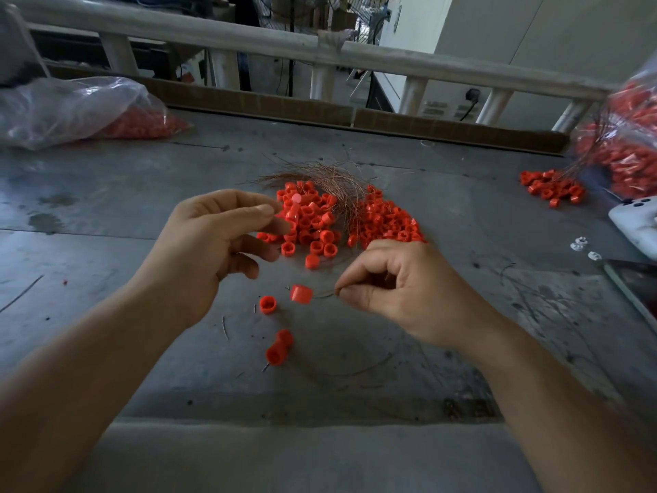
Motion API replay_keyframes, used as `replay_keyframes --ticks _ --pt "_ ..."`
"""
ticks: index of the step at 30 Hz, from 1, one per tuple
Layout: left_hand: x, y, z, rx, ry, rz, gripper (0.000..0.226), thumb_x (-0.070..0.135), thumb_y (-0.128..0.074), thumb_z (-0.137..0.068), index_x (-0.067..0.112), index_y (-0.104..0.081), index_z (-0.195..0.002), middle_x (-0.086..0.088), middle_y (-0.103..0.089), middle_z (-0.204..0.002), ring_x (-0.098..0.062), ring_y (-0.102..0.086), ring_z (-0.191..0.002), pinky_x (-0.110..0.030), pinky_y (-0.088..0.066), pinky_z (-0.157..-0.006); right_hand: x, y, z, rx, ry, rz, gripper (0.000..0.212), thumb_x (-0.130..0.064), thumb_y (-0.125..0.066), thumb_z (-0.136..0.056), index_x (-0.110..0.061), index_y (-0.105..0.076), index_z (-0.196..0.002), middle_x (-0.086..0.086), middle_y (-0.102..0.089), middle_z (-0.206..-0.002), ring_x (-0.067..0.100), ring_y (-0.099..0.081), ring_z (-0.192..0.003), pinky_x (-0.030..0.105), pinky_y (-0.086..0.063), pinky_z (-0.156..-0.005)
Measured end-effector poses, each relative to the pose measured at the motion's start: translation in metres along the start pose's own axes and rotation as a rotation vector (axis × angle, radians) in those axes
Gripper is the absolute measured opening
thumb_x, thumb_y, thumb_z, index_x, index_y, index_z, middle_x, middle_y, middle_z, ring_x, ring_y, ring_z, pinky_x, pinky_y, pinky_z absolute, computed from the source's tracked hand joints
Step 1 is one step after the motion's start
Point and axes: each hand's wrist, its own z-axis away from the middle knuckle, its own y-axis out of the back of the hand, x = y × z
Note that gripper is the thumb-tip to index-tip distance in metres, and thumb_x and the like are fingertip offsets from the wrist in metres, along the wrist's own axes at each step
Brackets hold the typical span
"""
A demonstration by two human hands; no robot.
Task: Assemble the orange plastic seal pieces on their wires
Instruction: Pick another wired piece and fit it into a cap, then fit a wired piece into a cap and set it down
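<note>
A pile of orange seal pieces (384,222) lies mid-table with a bundle of thin copper wires (330,179) on top. My right hand (401,290) pinches a thin wire (325,295) between thumb and forefinger, and one orange seal piece (301,293) sits on that wire just left of my fingertips. My left hand (209,250) hovers at the pile's left edge. Its thumb and forefinger pinch what looks like another orange piece (291,212). Loose pieces lie below: a single one (268,304) and a joined pair (279,347).
Clear bags of orange pieces sit at the far left (71,108) and far right (625,137), with a small heap (551,188) beside the right bag. A white device (636,225), small white parts (577,245) and a dark flat object (636,282) lie at the right edge.
</note>
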Motion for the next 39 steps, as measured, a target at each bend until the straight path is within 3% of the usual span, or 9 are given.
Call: replay_keyframes --ticks 8,11,13,17,23,27,31,34,39 --pt "-0.020 0.005 -0.010 0.076 -0.170 -0.522 0.025 0.004 -0.067 -0.078 0.027 -0.066 -0.070 0.003 -0.068 -0.066 -0.001 -0.059 -0.054 -0.017 -0.047 -0.047 0.000 -0.010 0.000 -0.210 -0.017 0.200 0.008 -0.018 -0.069 -0.080 -0.018 -0.073 -0.087 -0.020 -0.050 -0.071 -0.011 -0.050 -0.070 0.001 -0.035 -0.064" --pt "-0.028 0.003 -0.013 0.092 -0.299 -0.800 0.034 0.007 -0.070 -0.077 0.037 -0.059 -0.066 0.017 -0.060 -0.061 0.011 -0.056 -0.059 -0.005 -0.041 -0.053 0.001 -0.013 0.001 -0.259 -0.026 0.243 0.012 -0.022 -0.069 -0.080 -0.021 -0.071 -0.092 -0.021 -0.049 -0.074 -0.008 -0.049 -0.072 0.001 -0.036 -0.066" --pt "-0.033 0.001 -0.015 0.103 -0.330 -0.905 0.027 0.009 -0.071 -0.076 0.033 -0.061 -0.069 0.021 -0.058 -0.066 0.008 -0.056 -0.061 0.003 -0.035 -0.056 0.001 -0.014 0.000 -0.278 -0.034 0.243 0.014 -0.023 -0.070 -0.079 -0.021 -0.071 -0.093 -0.021 -0.049 -0.074 -0.009 -0.049 -0.070 0.001 -0.037 -0.065" --pt "-0.040 0.002 -0.024 0.119 -0.345 -1.054 0.016 0.014 -0.070 -0.076 0.022 -0.070 -0.090 0.020 -0.054 -0.072 0.001 -0.051 -0.067 -0.006 -0.033 -0.055 0.001 -0.013 0.000 -0.276 -0.041 0.230 0.018 -0.031 -0.071 -0.077 -0.022 -0.071 -0.092 -0.018 -0.052 -0.074 -0.011 -0.050 -0.071 0.002 -0.037 -0.064" --pt "-0.042 -0.001 -0.029 0.035 -0.341 -1.207 0.026 0.027 -0.066 -0.080 0.024 -0.067 -0.106 0.012 -0.044 -0.079 -0.012 -0.045 -0.077 -0.025 -0.030 -0.061 0.005 -0.004 -0.002 -0.139 -0.060 0.194 0.015 -0.035 -0.068 -0.077 -0.022 -0.070 -0.085 -0.016 -0.055 -0.072 -0.010 -0.051 -0.074 0.005 -0.039 -0.065" --pt "-0.040 0.000 -0.030 0.004 -0.354 -1.193 0.007 0.023 -0.066 -0.080 0.028 -0.062 -0.082 0.019 -0.042 -0.074 -0.010 -0.046 -0.074 -0.013 -0.030 -0.057 0.011 0.006 -0.005 0.015 -0.099 0.230 0.010 -0.030 -0.065 -0.081 -0.022 -0.070 -0.085 -0.018 -0.057 -0.074 -0.008 -0.053 -0.076 0.004 -0.040 -0.068" --pt "-0.041 0.001 -0.031 0.014 -0.339 -1.164 0.017 0.019 -0.067 -0.079 0.030 -0.055 -0.077 0.017 -0.050 -0.076 -0.010 -0.051 -0.075 -0.020 -0.034 -0.058 0.024 0.015 -0.009 0.121 -0.151 0.326 0.013 -0.022 -0.059 -0.087 -0.019 -0.070 -0.095 -0.023 -0.053 -0.078 -0.010 -0.049 -0.071 -0.003 -0.035 -0.066" --pt "-0.041 0.002 -0.029 0.042 -0.352 -1.101 0.017 0.015 -0.067 -0.079 0.029 -0.058 -0.082 0.014 -0.057 -0.076 -0.013 -0.056 -0.078 -0.024 -0.038 -0.063 0.033 0.016 -0.011 0.096 -0.176 0.345 0.024 -0.014 -0.053 -0.091 -0.023 -0.065 -0.110 -0.015 -0.059 -0.100 -0.007 -0.049 -0.083 -0.007 -0.031 -0.071" --pt "-0.038 0.003 -0.022 0.062 -0.418 -1.055 0.014 0.015 -0.065 -0.082 0.023 -0.067 -0.093 0.013 -0.059 -0.082 -0.005 -0.053 -0.075 -0.005 -0.031 -0.062 0.040 0.003 -0.017 -0.028 -0.160 0.403 0.040 -0.004 -0.043 -0.094 -0.028 -0.057 -0.123 -0.005 -0.052 -0.110 0.008 -0.046 -0.107 0.013 -0.031 -0.090"
